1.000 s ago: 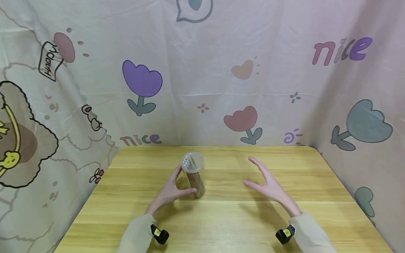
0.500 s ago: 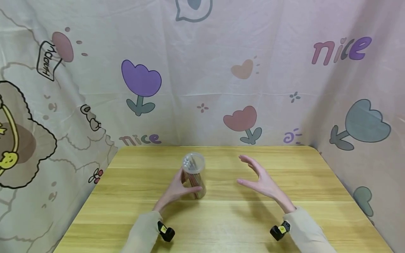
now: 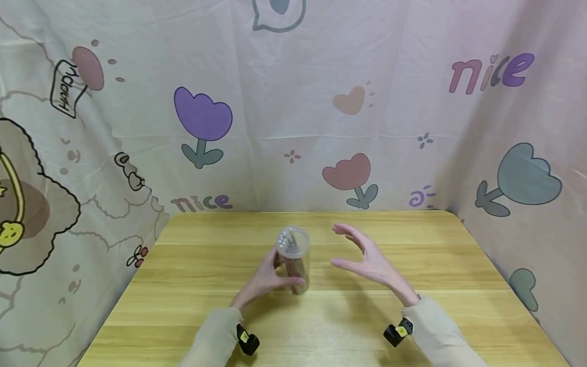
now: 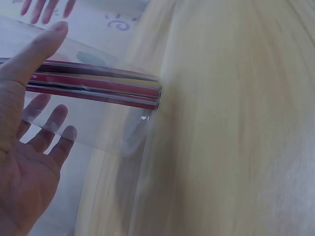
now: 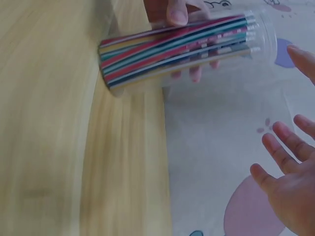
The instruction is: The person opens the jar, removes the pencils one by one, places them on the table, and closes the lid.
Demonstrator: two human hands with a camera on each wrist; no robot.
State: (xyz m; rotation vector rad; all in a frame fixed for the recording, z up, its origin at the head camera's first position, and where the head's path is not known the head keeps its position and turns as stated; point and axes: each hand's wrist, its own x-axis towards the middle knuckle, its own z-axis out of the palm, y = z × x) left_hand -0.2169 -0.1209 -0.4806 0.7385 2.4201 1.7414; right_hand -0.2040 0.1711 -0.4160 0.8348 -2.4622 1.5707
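My left hand grips a clear plastic cylinder near the middle of the table, thumb on the near side and fingers behind. Inside stand several pencils striped in red, green, dark blue and yellow, with white ends up under the lid. In the left wrist view the pencils lean to one side, and the round base is close over the wood. To the right, my right hand is held over the table with thumb and fingers spread apart, facing the cylinder and holding nothing.
The light wooden table runs back to a pale printed curtain, which also closes off both sides. A small black wrist camera sits at the left cuff, another black wrist camera at the right.
My left hand has carried the cylinder to the right and a little nearer. My right hand has moved left, so the gap between it and the cylinder has narrowed.
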